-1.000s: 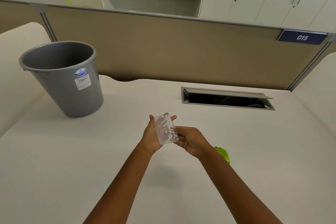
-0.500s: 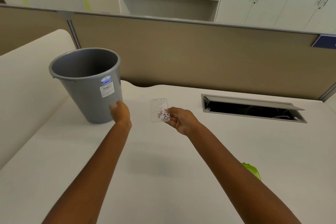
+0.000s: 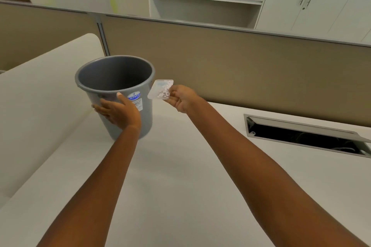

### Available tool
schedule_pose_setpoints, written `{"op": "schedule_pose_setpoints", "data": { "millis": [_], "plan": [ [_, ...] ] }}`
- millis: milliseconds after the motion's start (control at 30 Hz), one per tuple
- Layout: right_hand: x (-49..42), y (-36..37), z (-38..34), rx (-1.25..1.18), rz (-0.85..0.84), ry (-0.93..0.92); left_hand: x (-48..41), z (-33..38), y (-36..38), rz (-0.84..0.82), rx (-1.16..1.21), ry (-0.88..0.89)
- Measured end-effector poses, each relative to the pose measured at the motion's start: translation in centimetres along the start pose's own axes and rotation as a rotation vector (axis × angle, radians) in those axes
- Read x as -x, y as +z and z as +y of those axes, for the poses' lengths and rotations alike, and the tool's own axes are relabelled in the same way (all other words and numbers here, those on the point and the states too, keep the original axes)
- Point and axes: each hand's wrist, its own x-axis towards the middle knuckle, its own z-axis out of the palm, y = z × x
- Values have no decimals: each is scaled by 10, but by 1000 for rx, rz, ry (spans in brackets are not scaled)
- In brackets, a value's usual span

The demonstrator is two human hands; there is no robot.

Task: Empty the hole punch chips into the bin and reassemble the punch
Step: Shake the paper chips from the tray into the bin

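A grey plastic bin (image 3: 96, 81) stands on the white desk at the left, leaning slightly toward me. My left hand (image 3: 117, 112) grips its near wall, thumb up by the blue label. My right hand (image 3: 180, 97) holds a clear plastic chip tray (image 3: 160, 88) by its near end, just right of the bin's rim and level with it. Small white paper chips lie in the tray's lower part. The green punch body is out of view.
A tan partition (image 3: 241, 62) runs behind the desk (image 3: 180, 166). An open cable hatch (image 3: 305, 138) is sunk in the desk at the right. A cream curved panel (image 3: 40, 86) borders the desk on the left, close behind the bin.
My left hand let go of the tray, reached left and took hold of the bin's wall. My right hand carried the tray up and left to beside the bin's rim. The view swung left.
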Motion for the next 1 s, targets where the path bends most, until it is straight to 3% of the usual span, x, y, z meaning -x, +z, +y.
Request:
{"op": "schedule_pose_setpoints", "data": {
  "millis": [200,367,767,867,1000],
  "plan": [
    [-14,33,-8,-16,8,-9,-14,4,-4,48,144,-18],
    [-17,45,-15,-26,-1,-34,-26,14,-6,85,23,135],
    [-22,87,-23,131,37,-113,-53,20,-7,12,-219,134],
    [-34,99,-16,298,96,-236,-52,14,-6,10,-247,155],
    [-44,111,-5,816,128,-504,-52,12,-4,18,-254,164]
  ]
}}
